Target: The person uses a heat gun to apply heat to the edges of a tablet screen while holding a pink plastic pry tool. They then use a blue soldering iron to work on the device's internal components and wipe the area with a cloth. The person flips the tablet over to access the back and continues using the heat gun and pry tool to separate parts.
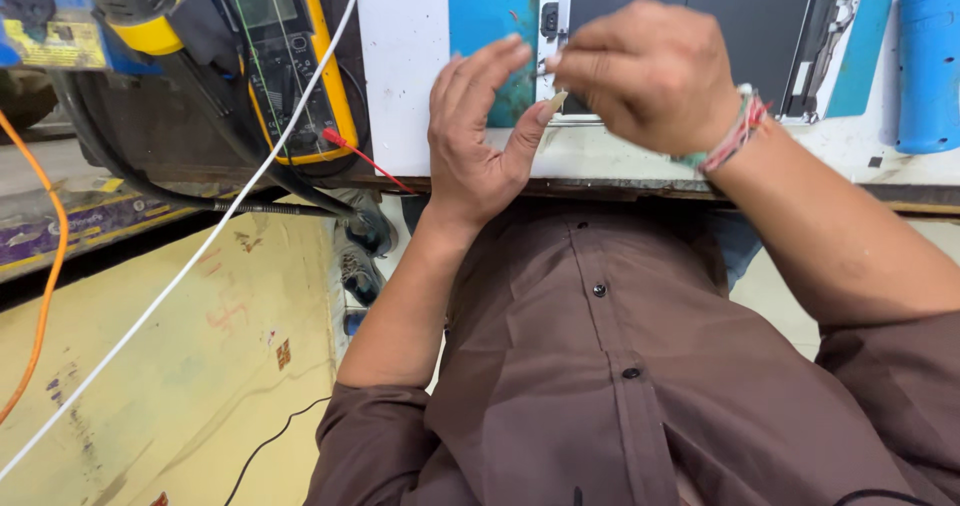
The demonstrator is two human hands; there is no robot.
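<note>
Here, both hands work at the near edge of the bench (400, 86), over an opened flat device (690, 16) with a dark inner panel. The left hand (480, 131) is spread, fingers apart, palm resting on the bench just beside the device's corner. The right hand (650, 71) is curled, fingertips pinched on a small pale pick (557, 99) touching that corner. A yellow multimeter (290, 56) lies at the bench's left end.
</note>
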